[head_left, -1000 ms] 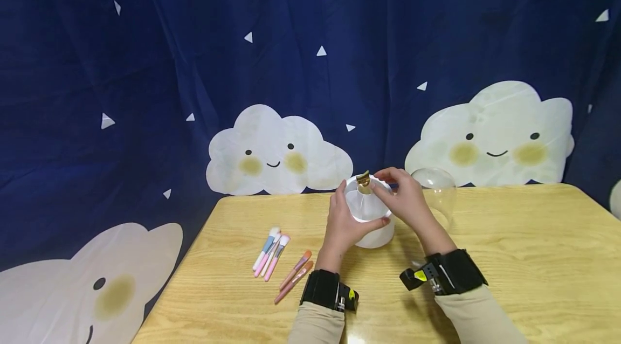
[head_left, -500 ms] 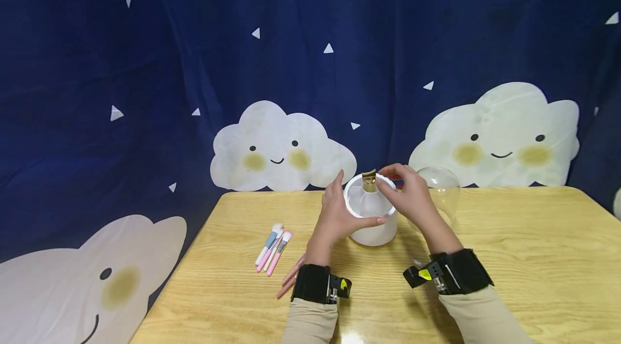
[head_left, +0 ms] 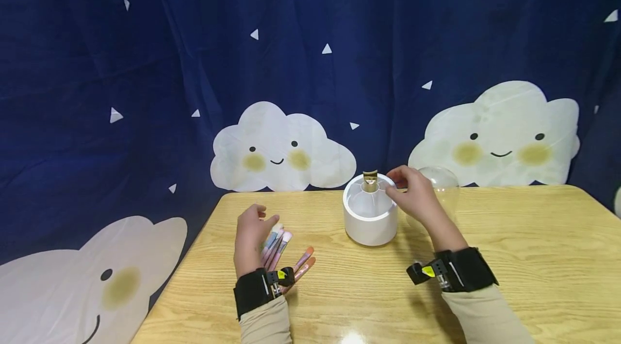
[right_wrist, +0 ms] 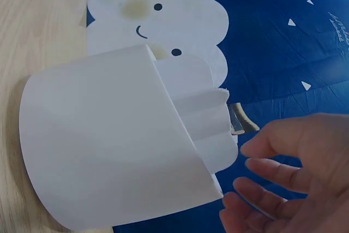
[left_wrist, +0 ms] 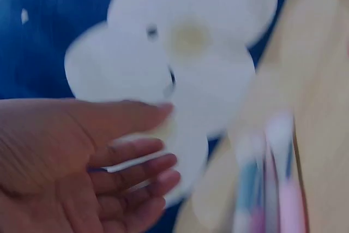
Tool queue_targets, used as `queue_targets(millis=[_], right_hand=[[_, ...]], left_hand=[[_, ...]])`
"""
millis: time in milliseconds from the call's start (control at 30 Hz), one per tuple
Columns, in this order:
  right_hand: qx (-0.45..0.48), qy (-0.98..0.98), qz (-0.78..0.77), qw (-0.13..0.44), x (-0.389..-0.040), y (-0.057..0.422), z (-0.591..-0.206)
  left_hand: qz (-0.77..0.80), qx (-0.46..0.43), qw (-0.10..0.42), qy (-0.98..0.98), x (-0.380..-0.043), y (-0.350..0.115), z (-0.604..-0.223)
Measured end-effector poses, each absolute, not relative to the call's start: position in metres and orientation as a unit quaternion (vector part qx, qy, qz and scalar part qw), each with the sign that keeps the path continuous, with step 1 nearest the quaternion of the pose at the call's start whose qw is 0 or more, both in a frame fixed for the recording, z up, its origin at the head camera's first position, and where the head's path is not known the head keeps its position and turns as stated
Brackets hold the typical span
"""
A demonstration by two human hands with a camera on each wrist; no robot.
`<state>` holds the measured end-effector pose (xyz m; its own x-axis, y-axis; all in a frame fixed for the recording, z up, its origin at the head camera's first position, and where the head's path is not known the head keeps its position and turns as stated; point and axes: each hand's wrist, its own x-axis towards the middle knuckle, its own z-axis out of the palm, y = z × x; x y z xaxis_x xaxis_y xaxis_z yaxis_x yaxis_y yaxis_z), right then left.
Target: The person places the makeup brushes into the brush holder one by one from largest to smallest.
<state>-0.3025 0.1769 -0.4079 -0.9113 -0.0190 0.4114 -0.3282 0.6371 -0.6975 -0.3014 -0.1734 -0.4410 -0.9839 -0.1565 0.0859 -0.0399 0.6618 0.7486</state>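
Note:
A round white divided container (head_left: 371, 229) with a gold handle (head_left: 371, 182) at its centre stands upright on the table. My right hand (head_left: 414, 193) is at its right rim, fingers loosely bent; in the right wrist view the fingertips (right_wrist: 253, 148) lie beside the gold handle with nothing held. My left hand (head_left: 249, 239) hovers at the left by several makeup brushes (head_left: 280, 249) with white bristles and blue, white and pink handles. It holds nothing, and the left wrist view shows its thumb and fingers (left_wrist: 144, 165) relaxed and apart, left of the brushes.
Two makeup brushes with orange bristles (head_left: 304, 265) lie right of the left wrist, partly behind its strap. A clear dome (head_left: 443, 185) stands behind the right hand. The wooden table (head_left: 514, 247) ends at a dark blue curtain (head_left: 301, 9) with cloud prints.
My left hand has let go of the white container's side and moved left to the makeup brushes. The right hand has drawn slightly right, away from the gold handle.

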Motion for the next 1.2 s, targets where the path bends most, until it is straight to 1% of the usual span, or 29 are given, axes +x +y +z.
queue_targets(millis=[167, 300, 700, 867, 1067, 1200], right_hand=[[0.09, -0.89, 0.413, 0.173, -0.303, 0.18, -0.409], [0.088, -0.889, 0.413, 0.175, -0.303, 0.182, -0.41], [0.113, -0.883, 0.414, 0.189, -0.304, 0.178, -0.413], [0.117, -0.884, 0.413, 0.183, -0.303, 0.177, -0.412], [0.118, -0.886, 0.413, 0.176, -0.303, 0.176, -0.411], [0.118, -0.886, 0.411, 0.177, -0.304, 0.176, -0.411]], left_hand=[[-0.401, 0.116, -0.001, -0.909, -0.298, -0.197, -0.458], [-0.41, 0.139, -0.033, -0.901, -0.299, -0.198, -0.465], [-0.415, 0.159, -0.058, -0.894, -0.301, -0.196, -0.467], [-0.399, 0.157, -0.062, -0.901, -0.301, -0.197, -0.465], [-0.411, 0.152, -0.055, -0.897, -0.298, -0.196, -0.459], [-0.414, 0.133, -0.027, -0.9, -0.297, -0.194, -0.456]])
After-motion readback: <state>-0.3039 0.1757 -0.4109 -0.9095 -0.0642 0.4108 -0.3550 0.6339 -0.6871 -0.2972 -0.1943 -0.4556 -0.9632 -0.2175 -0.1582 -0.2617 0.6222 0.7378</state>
